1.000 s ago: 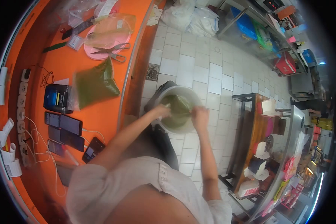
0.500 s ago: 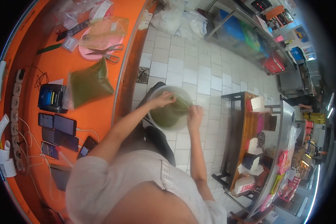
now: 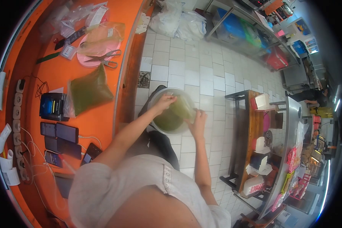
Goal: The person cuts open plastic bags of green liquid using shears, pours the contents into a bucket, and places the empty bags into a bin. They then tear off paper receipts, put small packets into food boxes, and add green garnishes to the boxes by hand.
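Note:
Between my two hands stretches a plastic bag (image 3: pixel 183 108), see-through and smeared pale green. My left hand (image 3: pixel 166 103) pinches its upper left part. At its lower right, my right hand (image 3: pixel 197 123) has the fingers closed on the bag's edge. Beneath them stands a white bucket (image 3: pixel 190 97) with green contents (image 3: pixel 167 122) inside, whose exact kind I cannot make out. The bag hangs over the bucket's mouth and hides part of the inside.
On the orange counter (image 3: pixel 98 125) to the left lie a filled green bag (image 3: pixel 89 91), scissors (image 3: pixel 102 58) on a pink plate (image 3: pixel 88 64), a small printer (image 3: pixel 54 106) and several phones (image 3: pixel 67 130). A wooden bench (image 3: pixel 244 152) with boxes stands right. Another person (image 3: pixel 311 95) is far right.
The bag between my hands looks paler and more spread out than before. My right hand has shifted slightly down and the left a little to the left.

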Motion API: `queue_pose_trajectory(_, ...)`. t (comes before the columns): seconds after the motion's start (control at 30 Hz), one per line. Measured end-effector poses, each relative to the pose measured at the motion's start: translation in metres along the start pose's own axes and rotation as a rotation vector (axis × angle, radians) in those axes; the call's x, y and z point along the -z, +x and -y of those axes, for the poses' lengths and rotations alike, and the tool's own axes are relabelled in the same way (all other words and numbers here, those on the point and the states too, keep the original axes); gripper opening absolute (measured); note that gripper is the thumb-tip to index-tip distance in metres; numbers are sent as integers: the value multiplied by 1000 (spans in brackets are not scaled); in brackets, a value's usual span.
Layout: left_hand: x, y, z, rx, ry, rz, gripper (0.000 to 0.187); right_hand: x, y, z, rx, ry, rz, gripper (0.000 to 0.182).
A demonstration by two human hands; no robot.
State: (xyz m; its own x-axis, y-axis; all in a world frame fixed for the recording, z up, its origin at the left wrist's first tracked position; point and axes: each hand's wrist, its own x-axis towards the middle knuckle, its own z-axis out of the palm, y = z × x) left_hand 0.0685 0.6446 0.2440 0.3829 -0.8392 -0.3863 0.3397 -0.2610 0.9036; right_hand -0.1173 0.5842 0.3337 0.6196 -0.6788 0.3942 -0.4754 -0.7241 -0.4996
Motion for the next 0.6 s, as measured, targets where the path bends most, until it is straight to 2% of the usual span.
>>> queue_pose_trajectory(0.07,-1,-3,-3,29,82,-18,31,-12,-16,-41,-29,-193,247,31)
queue_pose_trajectory(0.1,0,-4,-5,33,84,-18,31,-8,-14,-36,-32,-190,248,31)
queue_pose_trajectory(0.17,0,-4,-8,41,70,-36,35,17,8,-8,-387,62,450,21)
queue_pose_trajectory(0.2,2,-2,-9,43,70,-38,35,27,16,0,-274,161,445,14)
queue_pose_trajectory(0.23,6,0,-10,46,-58,43,35,25,18,-1,-276,163,447,14)
queue_pose_trajectory(0.27,10,0,-10,50,-187,125,35,22,20,-3,-354,-41,396,13)
queue_pose_trajectory(0.3,12,0,-8,53,-188,127,35,21,21,-3,-430,-248,343,12)
queue_pose_trajectory(0.37,14,3,-6,-74,-17,63,30,23,23,-6,-382,-355,374,13)
queue_pose_trajectory(0.43,19,5,-3,-144,49,27,31,29,25,-3,-243,0,434,13)
queue_pose_trajectory(0.47,22,2,1,-203,119,-5,34,31,27,-3,-241,-1,442,13)
queue_pose_trajectory(0.5,27,5,9,-201,114,-10,34,34,31,-2,-277,-132,385,16)
queue_pose_trajectory(0.53,32,10,17,-214,294,-78,37,37,33,-3,-312,-265,325,18)
queue_pose_trajectory(0.57,35,17,23,-230,476,-147,40,40,34,-4,-304,-267,324,18)
queue_pose_trajectory(0.6,35,20,23,-239,473,-153,40,42,33,-6,-294,-249,252,21)
